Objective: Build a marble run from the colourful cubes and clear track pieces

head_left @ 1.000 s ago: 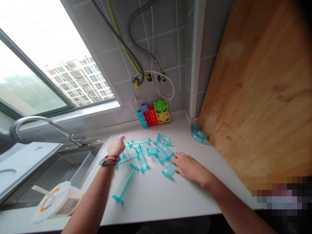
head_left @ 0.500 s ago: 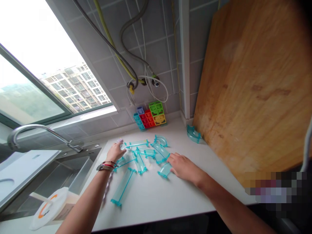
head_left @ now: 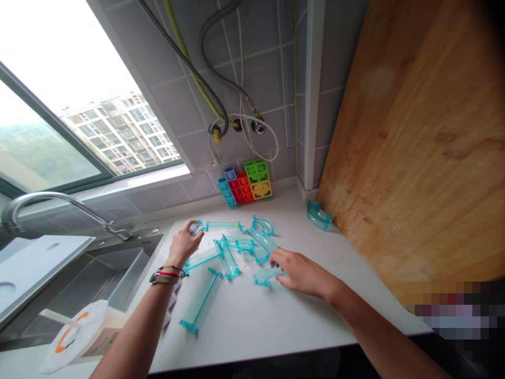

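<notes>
My left hand (head_left: 184, 243) is closed around a small clear teal track piece (head_left: 196, 227), its fingers hiding part of it. Lower right of the middle, my right hand (head_left: 302, 271) has thumb and fingers round the end of a curved teal track piece (head_left: 265, 276), which lies low over the counter. Between the hands lie more clear teal pieces: a straight track (head_left: 224, 226) at the back, a crossing one (head_left: 229, 260), and a long bent one (head_left: 262, 241) just beyond my right fingers. Another straight track (head_left: 201, 300) lies nearer me.
Coloured toy blocks (head_left: 244, 187) stand against the tiled wall. A curved teal piece (head_left: 317, 216) rests by the large wooden board (head_left: 410, 158) on the right. Left are the sink with its faucet (head_left: 63, 197) and a lidded cup with a straw (head_left: 77, 337). Hoses hang above.
My left fingers have closed round the small piece at the back left. My right thumb and fingers have come together on the curved piece, which has turned slightly. The view has shifted a little.
</notes>
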`<move>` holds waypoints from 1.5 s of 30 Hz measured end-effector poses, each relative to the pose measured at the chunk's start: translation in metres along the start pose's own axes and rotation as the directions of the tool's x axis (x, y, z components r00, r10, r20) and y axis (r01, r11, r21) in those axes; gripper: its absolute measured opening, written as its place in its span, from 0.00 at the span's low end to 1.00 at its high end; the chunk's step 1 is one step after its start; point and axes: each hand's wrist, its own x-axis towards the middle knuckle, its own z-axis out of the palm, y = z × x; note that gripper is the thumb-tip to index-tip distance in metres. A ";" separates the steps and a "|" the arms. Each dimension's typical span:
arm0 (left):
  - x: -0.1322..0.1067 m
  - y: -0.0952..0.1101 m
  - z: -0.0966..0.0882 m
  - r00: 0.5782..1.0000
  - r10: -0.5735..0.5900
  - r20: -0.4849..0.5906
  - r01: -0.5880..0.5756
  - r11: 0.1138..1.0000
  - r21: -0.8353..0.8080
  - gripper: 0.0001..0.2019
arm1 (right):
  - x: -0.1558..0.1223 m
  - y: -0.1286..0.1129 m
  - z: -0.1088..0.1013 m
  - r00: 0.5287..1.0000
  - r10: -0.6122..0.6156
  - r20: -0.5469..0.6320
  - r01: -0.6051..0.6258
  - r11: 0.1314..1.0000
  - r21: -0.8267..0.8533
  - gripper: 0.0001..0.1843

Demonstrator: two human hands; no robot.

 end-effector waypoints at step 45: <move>-0.073 0.048 -0.029 0.936 0.183 0.301 0.083 0.716 -0.693 0.25 | 0.001 -0.008 0.000 0.986 0.026 -0.163 0.028 0.947 0.319 0.07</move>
